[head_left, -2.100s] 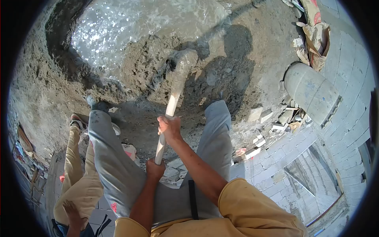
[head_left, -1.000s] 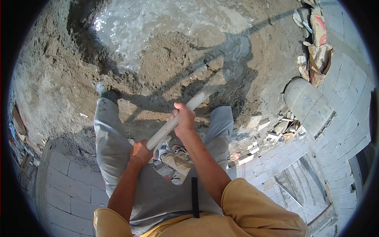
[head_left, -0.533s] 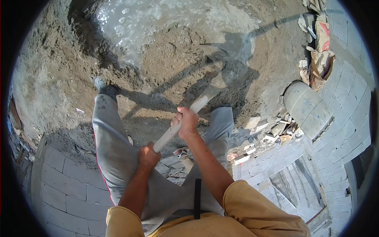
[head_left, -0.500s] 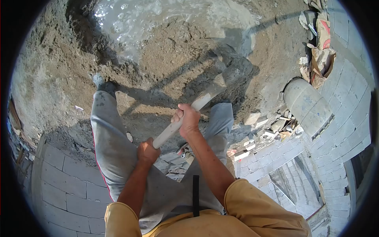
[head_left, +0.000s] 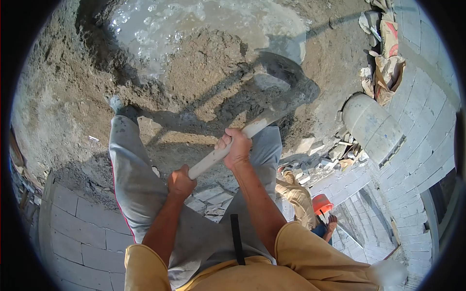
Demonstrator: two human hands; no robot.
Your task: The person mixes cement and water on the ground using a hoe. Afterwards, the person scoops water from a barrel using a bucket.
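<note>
My right hand (head_left: 238, 147) is wrapped around the pale wooden handle of a hoe (head_left: 252, 127), midway along it. Lower down, near my left thigh, my left hand (head_left: 181, 181) grips the handle's butt end. The mud-caked hoe blade (head_left: 279, 70) is tilted over a heap of brown sand mix (head_left: 208, 63), with wet grey material on its face. Beyond the heap lies a pool of grey, bubbly slurry (head_left: 155, 24). Whether the blade's lower edge touches the heap, I cannot tell.
My boot (head_left: 124, 107) stands at the heap's left edge. A grey cylindrical container (head_left: 371, 128), torn paper sacks (head_left: 388, 72) and rubble (head_left: 347, 148) lie to the right. Close behind my leg is a co-worker (head_left: 298, 201) beside an orange-red bucket-like thing (head_left: 321, 203). Block walls (head_left: 73, 213) flank me.
The hoe blade has come up and turned, now showing its wet face. My right hand has shifted slightly right with the handle. A co-worker has come into view at the lower right.
</note>
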